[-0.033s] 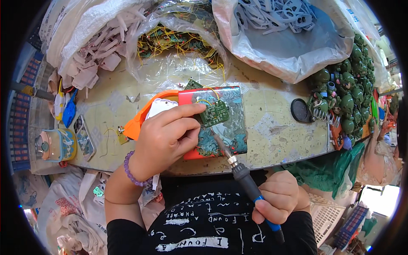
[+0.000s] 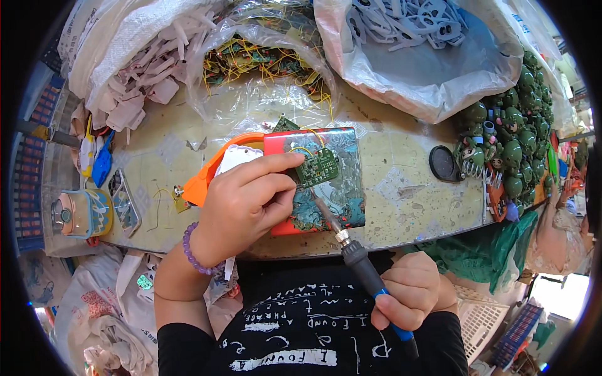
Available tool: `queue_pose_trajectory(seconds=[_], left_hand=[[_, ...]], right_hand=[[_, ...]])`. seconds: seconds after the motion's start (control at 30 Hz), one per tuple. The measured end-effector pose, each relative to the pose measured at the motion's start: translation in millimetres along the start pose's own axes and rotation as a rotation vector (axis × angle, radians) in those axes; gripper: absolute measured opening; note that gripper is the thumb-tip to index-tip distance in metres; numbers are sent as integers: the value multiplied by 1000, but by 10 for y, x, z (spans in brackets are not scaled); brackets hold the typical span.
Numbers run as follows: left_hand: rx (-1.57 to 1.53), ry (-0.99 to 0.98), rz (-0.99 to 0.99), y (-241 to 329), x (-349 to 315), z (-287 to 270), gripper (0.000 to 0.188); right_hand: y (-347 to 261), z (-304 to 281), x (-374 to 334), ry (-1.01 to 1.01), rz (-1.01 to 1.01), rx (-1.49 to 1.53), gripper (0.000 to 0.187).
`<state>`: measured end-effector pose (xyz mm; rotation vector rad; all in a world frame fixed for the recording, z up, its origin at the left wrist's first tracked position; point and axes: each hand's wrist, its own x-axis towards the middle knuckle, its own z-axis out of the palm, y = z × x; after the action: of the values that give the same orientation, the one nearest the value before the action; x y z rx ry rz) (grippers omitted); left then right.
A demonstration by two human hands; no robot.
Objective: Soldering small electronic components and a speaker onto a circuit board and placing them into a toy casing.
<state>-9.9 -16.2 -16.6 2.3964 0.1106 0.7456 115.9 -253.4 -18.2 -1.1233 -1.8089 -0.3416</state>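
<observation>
My left hand (image 2: 248, 197) is closed, its index finger and thumb side at the left edge of a small green circuit board (image 2: 321, 169). Thin yellow wires run from the board toward a second green board (image 2: 286, 124) at the back. Under the first board lies a flat red block (image 2: 343, 212) with a worn, stained grey-blue top. My right hand (image 2: 409, 293) wraps round the blue and black handle of a soldering iron (image 2: 359, 258). Its tip points up and left, just below the board; whether it touches the block cannot be made out.
An orange curved piece (image 2: 198, 187) and a white plastic part (image 2: 237, 156) sit behind my left hand. Bags of wired boards (image 2: 257, 66) and pale plastic parts (image 2: 407, 25) line the back. Green figures (image 2: 511, 150) pile at right. A phone (image 2: 125, 203) lies left.
</observation>
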Motion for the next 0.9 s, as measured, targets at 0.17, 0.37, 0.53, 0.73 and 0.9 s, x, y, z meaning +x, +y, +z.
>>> queue_pose_trajectory(seconds=[0.17, 0.37, 0.53, 0.73, 0.9], left_hand=[[-3, -5, 12, -10, 0, 7, 11], [-1, -3, 18, -10, -11, 2, 11], [-3, 1, 24, -11, -5, 11, 11], [10, -1, 26, -1, -3, 2, 12], [21, -4, 32, 7, 4, -1, 12]], right_hand=[[14, 40, 22, -9, -22, -17, 36], [16, 75, 29, -8, -19, -6, 36], [20, 86, 29, -16, -35, -25, 35], [17, 96, 53, -29, -49, -41, 32], [23, 90, 62, -54, -67, -37, 31]])
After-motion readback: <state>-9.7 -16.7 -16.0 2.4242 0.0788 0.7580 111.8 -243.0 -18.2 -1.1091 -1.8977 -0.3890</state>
